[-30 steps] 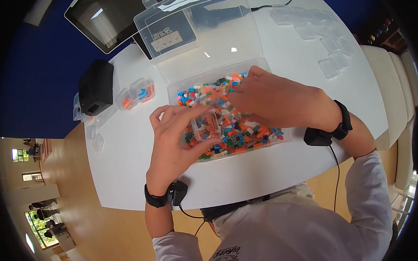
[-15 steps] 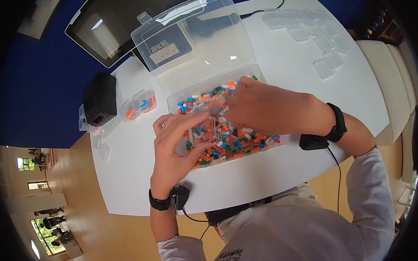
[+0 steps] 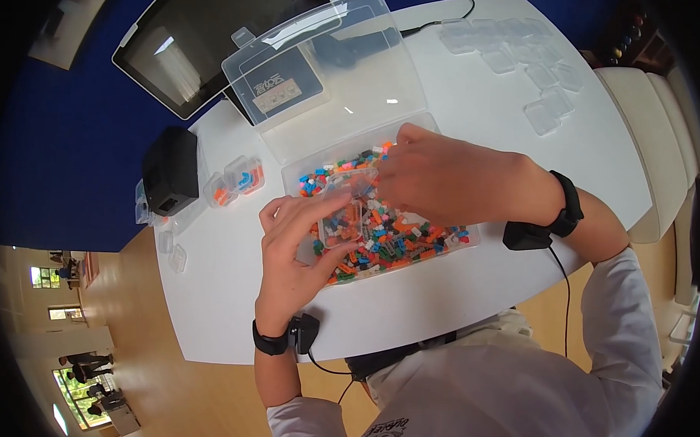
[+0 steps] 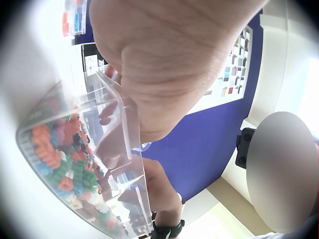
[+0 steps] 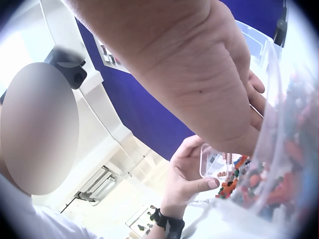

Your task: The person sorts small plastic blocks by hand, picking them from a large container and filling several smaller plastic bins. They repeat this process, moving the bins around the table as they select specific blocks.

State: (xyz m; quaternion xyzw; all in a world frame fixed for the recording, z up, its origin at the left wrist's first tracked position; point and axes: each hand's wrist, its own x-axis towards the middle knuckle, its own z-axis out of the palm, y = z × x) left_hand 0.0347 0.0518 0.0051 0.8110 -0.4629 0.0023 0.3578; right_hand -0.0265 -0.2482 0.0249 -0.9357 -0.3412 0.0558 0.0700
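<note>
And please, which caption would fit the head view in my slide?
Over a clear bin of colourful bricks, the left hand holds a small transparent box, the right hand beside it.

the small box (image 3: 342, 224) in the left hand (image 3: 285, 251) is clear and colourless, orange tones showing through. beneath the grip, the bricks (image 3: 387, 251) make a random speckle of orange, green, blue, white, red and pink. left of the grip, the block (image 3: 172, 174) is black, the table (image 3: 223, 314) plain white. behind it, the wristband (image 3: 271, 342) is black, the sleeve (image 3: 304, 423) white.
</note>
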